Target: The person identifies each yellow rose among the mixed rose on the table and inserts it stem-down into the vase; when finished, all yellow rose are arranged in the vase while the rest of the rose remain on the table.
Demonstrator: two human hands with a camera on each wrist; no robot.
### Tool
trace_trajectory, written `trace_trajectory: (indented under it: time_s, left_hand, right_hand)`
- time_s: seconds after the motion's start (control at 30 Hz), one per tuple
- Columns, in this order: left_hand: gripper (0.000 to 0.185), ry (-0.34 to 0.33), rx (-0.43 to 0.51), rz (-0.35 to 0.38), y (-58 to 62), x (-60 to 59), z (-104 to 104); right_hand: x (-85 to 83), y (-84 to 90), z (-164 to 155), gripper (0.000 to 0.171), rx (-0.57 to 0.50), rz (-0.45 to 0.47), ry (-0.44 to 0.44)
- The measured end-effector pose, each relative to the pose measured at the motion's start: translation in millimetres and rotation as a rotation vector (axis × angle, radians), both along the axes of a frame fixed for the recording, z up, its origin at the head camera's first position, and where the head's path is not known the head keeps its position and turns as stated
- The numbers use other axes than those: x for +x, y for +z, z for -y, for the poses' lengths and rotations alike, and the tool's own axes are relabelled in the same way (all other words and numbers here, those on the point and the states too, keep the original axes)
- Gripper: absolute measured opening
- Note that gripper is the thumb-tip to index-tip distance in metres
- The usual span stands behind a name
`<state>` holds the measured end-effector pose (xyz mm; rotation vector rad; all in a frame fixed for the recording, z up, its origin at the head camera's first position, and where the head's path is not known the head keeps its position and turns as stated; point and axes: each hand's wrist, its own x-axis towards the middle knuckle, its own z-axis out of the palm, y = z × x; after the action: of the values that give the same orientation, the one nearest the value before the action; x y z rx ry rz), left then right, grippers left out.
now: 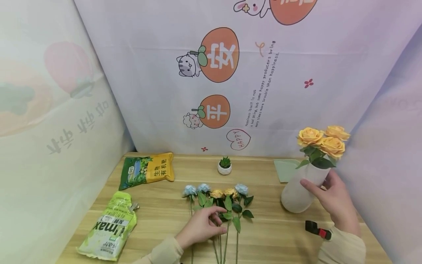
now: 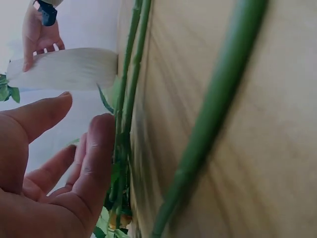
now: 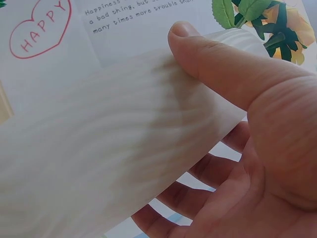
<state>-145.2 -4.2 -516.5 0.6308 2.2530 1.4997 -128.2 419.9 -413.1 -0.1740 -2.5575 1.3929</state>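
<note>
In the head view my right hand (image 1: 336, 200) grips a white vase (image 1: 298, 194) near its top, thumb in front and fingers round the far side. The vase leans to the right and holds several yellow roses (image 1: 332, 146). Its wavy ribbed wall (image 3: 99, 148) fills much of the right wrist view. My left hand (image 1: 202, 225) hovers over artificial roses lying on the table, its thumb and fingers apart around the stems. Those include blue roses (image 1: 241, 189) and yellow roses (image 1: 217, 193). Green stems (image 2: 130, 84) run close beside my left fingertips in the left wrist view.
A green-and-yellow bag (image 1: 148, 169) and a light green Umax pouch (image 1: 110, 227) lie on the left of the wooden table (image 1: 263, 238). A small potted succulent (image 1: 225, 167) stands at the back. Behind the vase lies a pale green sheet (image 1: 284, 170). Printed cloth walls surround the table.
</note>
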Motion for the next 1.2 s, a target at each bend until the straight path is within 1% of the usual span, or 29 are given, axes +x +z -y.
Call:
trace_trajectory:
  time_s: [0.23,0.43,0.53,0.6,0.77,0.87,1.03,1.2]
  left_hand:
    - [0.061,-0.02,-0.069,0.004,-8.7,0.7,0.6]
    - [0.062,-0.027,-0.139,-0.052,-10.6,-2.0,3.3]
    - [0.061,-0.023,-0.165,-0.061,-11.3,-2.9,4.0]
    - [0.057,-0.022,-0.172,-0.067,-11.9,-3.7,4.0]
    - [0.036,-0.021,-0.196,-0.088,-13.1,-4.9,2.5]
    - [0.029,-0.015,-0.202,-0.084,-13.9,-5.2,1.1]
    - [0.03,0.003,-0.201,-0.078,-11.5,-5.2,0.3]
    - [0.035,0.019,-0.207,-0.072,-9.2,-4.8,0.1]
  right_hand:
    - [0.7,-0.3,2.9,0.085,-0.015,0.022,0.004]
    - [0.4,-0.3,4.4,0.084,-0.023,0.015,0.005]
    - [0.1,-0.3,4.8,0.086,-0.022,0.01,0.009]
    - [-0.2,-0.3,4.6,0.086,-0.018,0.007,0.009]
    - [-0.5,-0.9,3.5,0.085,0.001,0.001,0.003]
    - [-0.4,-1.6,3.2,0.085,0.019,-0.005,0.0]
    - [1.0,-1.9,3.5,0.085,0.032,-0.018,-0.001]
    - [1.7,-1.7,3.2,0.085,0.012,-0.014,0.002]
